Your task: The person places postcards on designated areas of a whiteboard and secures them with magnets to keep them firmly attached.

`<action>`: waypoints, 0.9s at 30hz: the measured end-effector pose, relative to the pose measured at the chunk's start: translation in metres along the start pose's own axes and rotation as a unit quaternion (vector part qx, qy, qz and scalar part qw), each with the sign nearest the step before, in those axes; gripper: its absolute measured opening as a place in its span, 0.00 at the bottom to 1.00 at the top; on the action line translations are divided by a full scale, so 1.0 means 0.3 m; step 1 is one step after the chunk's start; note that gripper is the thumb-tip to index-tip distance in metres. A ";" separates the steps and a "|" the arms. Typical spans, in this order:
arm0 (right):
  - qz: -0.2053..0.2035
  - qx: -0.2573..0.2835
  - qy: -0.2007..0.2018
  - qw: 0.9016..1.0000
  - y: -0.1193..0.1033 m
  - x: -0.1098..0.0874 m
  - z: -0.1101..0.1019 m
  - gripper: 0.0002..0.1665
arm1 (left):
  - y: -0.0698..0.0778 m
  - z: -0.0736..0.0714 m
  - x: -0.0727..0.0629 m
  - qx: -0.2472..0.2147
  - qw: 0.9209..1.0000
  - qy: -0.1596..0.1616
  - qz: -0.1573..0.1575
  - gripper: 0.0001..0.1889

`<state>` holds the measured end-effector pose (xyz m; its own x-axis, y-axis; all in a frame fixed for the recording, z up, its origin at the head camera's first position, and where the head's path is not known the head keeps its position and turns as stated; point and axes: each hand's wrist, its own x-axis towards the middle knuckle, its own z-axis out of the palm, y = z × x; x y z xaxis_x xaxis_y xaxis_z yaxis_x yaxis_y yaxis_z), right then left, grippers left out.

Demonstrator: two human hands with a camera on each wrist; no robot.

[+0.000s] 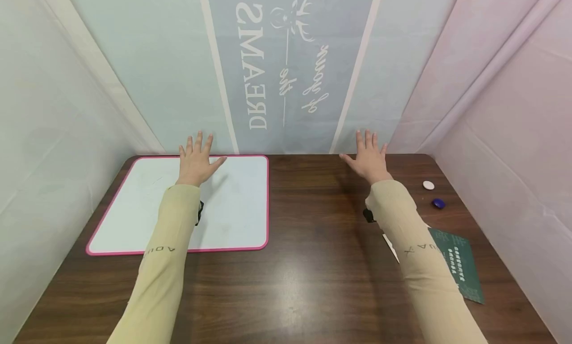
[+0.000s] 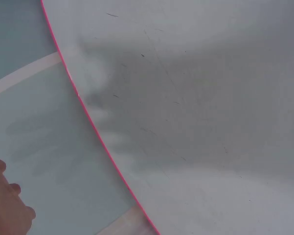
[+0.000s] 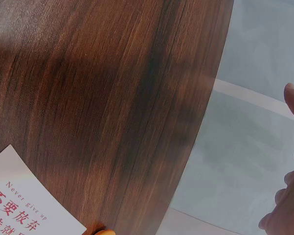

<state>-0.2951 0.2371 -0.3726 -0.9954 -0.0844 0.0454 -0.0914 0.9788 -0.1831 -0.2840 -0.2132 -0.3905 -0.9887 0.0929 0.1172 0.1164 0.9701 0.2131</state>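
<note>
My left hand (image 1: 195, 163) is held out with its fingers straight and spread, above the far part of a whiteboard (image 1: 237, 210) with a pink edge. Its shadow falls across the board (image 2: 210, 107) in the left wrist view. Level with it on the other side, my right hand (image 1: 369, 160) also has straight, spread fingers, over the far edge of the brown wooden table (image 1: 308, 210). Both hands hold nothing, and each appears raised off the surface. Fingertips of the left hand (image 2: 7, 203) and part of the right hand (image 3: 288, 200) show in the wrist views.
To the right lie a white disc (image 1: 428, 185), a dark blue disc (image 1: 439, 203) and a green printed card (image 1: 466, 264). The right sleeve partly covers a white card (image 1: 391, 247); red lettering shows on it (image 3: 19, 205). An orange object (image 3: 105, 232) is cut off. Curtains (image 1: 286, 140) surround the table.
</note>
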 end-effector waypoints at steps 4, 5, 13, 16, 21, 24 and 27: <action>-0.002 -0.003 -0.002 1.000 -0.003 0.001 0.000 0.52 | -0.001 -0.002 0.000 -0.002 1.000 0.000 0.001 0.42; -0.003 -0.003 -0.003 1.000 -0.004 0.001 0.000 0.52 | -0.003 -0.002 0.001 -0.003 1.000 -0.001 0.001 0.41; -0.014 0.021 -0.014 1.000 -0.009 0.004 -0.005 0.52 | -0.008 -0.018 0.004 -0.015 0.999 -0.030 0.007 0.42; -0.020 0.023 -0.022 0.999 -0.016 0.005 -0.008 0.52 | -0.010 -0.028 0.005 -0.023 0.998 -0.049 0.012 0.42; -0.026 0.026 -0.039 0.999 -0.036 0.007 -0.015 0.50 | -0.020 -0.045 0.006 -0.025 0.996 -0.088 0.026 0.41; -0.026 0.031 -0.049 0.998 -0.049 0.008 -0.019 0.48 | -0.024 -0.057 0.003 -0.037 0.992 -0.114 0.028 0.39; -0.028 0.032 -0.055 0.998 -0.065 0.009 -0.024 0.45 | -0.027 -0.071 -0.001 -0.048 0.990 -0.132 0.024 0.37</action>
<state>-0.2959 0.2193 -0.3619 -0.9856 -0.1613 -0.0510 -0.1441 0.9583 -0.2466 -0.2826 -0.2258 -0.3717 -0.9705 0.2058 -0.1257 0.1593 0.9385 0.3063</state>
